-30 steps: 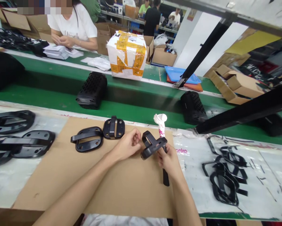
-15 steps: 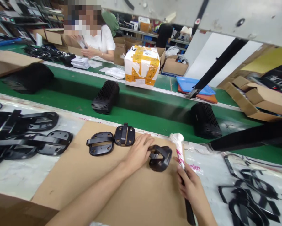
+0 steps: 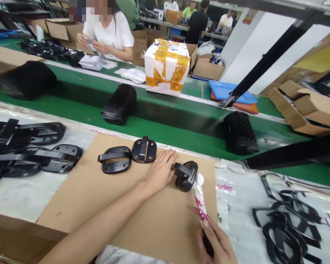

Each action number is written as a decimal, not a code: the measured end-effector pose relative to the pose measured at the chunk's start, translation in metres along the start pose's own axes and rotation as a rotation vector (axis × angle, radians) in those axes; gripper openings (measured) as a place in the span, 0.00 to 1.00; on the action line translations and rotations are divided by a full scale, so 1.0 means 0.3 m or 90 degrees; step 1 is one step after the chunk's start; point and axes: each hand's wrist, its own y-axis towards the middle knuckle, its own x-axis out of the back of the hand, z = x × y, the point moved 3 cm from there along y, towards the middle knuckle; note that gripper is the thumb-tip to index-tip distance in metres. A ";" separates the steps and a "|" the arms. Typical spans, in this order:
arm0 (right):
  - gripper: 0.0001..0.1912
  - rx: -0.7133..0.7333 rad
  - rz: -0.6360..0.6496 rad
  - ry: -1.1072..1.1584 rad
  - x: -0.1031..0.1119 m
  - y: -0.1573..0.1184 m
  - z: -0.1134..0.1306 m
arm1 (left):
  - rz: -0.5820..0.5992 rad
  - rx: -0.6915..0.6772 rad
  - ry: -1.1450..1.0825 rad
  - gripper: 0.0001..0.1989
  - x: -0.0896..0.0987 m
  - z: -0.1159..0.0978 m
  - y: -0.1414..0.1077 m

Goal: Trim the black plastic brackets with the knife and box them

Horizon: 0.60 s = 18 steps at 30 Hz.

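Note:
My left hand [image 3: 159, 169] rests on the brown cardboard sheet [image 3: 159, 223], its fingertips closed on the near edge of a tilted black plastic bracket [image 3: 186, 176] with a raised strap. In my right hand [image 3: 216, 240] is a hammer [image 3: 200, 201], gripped by its black handle. White plastic with pink print wraps its head and upper shaft, and the head is at the bracket's lower right side; whether they touch I cannot tell. Left of my left hand lie two similar strapped brackets, one upright-turned [image 3: 144, 150] and one sideways [image 3: 116, 160].
Assembled strapped brackets [image 3: 61, 157] pile up at the left. Loose black strap frames [image 3: 287, 234] lie at the right. Beyond the table edge, a green conveyor [image 3: 159, 130] carries black perforated housings [image 3: 120, 104]. A taped white box [image 3: 167, 68] and a seated co-worker [image 3: 109, 36] are across.
My right hand has brought the hammer down and left, its head from above right of the bracket to beside it. My left hand keeps the bracket in nearly the same place.

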 end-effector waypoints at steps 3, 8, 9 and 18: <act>0.39 0.018 0.059 -0.008 -0.062 0.016 0.016 | 0.000 -0.006 0.018 0.28 -0.008 0.004 -0.001; 0.36 0.030 0.055 -0.005 -0.057 -0.002 0.069 | -0.010 -0.004 0.030 0.29 -0.013 0.005 -0.001; 0.35 0.044 0.030 0.012 -0.046 -0.013 0.076 | -0.012 -0.003 0.031 0.29 -0.014 0.004 -0.001; 0.45 -0.017 0.073 -0.028 -0.107 0.016 -0.006 | -0.011 0.001 0.025 0.31 -0.012 0.002 0.001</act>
